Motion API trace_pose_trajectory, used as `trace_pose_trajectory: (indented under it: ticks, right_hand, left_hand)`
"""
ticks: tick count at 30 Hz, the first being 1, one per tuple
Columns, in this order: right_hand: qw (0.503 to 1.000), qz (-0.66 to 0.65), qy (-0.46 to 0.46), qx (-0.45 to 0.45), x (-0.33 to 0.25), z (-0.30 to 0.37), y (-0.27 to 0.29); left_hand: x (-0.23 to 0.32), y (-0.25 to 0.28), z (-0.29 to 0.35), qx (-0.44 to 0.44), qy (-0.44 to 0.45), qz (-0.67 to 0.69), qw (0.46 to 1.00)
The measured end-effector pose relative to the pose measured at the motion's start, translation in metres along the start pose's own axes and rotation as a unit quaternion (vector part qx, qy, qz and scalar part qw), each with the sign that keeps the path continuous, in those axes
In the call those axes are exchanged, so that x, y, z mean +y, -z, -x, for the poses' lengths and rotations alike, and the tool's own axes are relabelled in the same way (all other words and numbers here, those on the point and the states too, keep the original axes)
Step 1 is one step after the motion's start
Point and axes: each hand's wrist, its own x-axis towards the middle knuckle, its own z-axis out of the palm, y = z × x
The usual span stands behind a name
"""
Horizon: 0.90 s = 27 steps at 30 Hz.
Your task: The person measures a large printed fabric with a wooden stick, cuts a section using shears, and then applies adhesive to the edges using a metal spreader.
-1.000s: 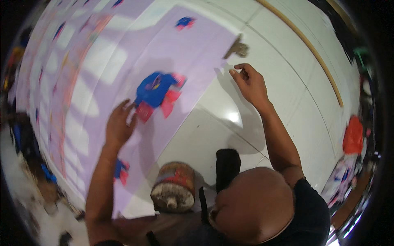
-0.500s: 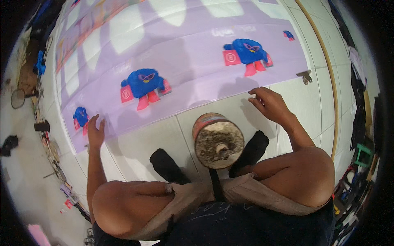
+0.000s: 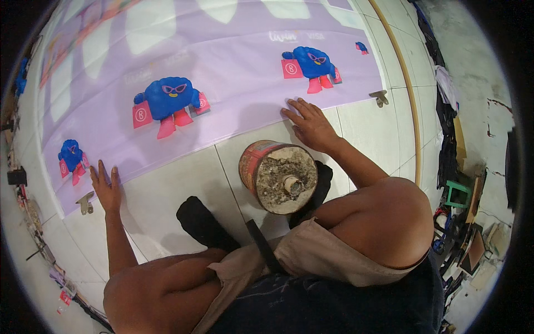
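A large lilac printed banner (image 3: 222, 117) with blue cartoon characters lies spread on the tiled floor before me. My left hand (image 3: 107, 186) is at its near edge by the left corner, fingers spread, holding nothing. Beside that hand a metal clip (image 3: 85, 204) sits on the edge. My right hand (image 3: 312, 125) is at the near edge further right, fingers apart and empty; whether its fingertips press the sheet is hard to tell. Another metal clip (image 3: 379, 98) grips the right corner. Between my feet stands a round, dirt-crusted can (image 3: 285, 179) with a short spout on top.
A long tan pole or tube (image 3: 409, 92) runs along the floor beyond the banner's right end. Past it are a green plastic stool (image 3: 457, 193) and heaped clutter. More small items line the floor's left side. My black-socked feet (image 3: 206, 225) flank the can.
The view has shifted, so the scene sits further left. My right hand has come closer to the banner's near edge. The left clip now shows more fully, and the left hand's fingers have spread.
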Motion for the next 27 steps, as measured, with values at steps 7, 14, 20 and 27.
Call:
trace_pose_trajectory:
  ticks: [7,14,20,27]
  right_hand:
    - [1.000,-0.013,-0.006,-0.020,0.002,0.000,-0.014]
    - [1.000,-0.023,-0.004,-0.006,0.006,0.003,-0.007]
    - [0.979,-0.201,0.036,-0.003,-0.037,0.002,0.093]
    - [0.941,-0.114,0.298,-0.117,-0.064,0.024,0.095]
  left_hand:
    - [-0.003,0.004,0.005,-0.022,0.009,-0.013,1.000]
    - [0.006,0.006,0.005,-0.026,0.013,0.021,0.999]
    - [0.004,0.004,0.008,-0.013,0.008,0.003,1.000]
    - [0.008,0.004,0.009,-0.004,0.003,-0.025,1.000]
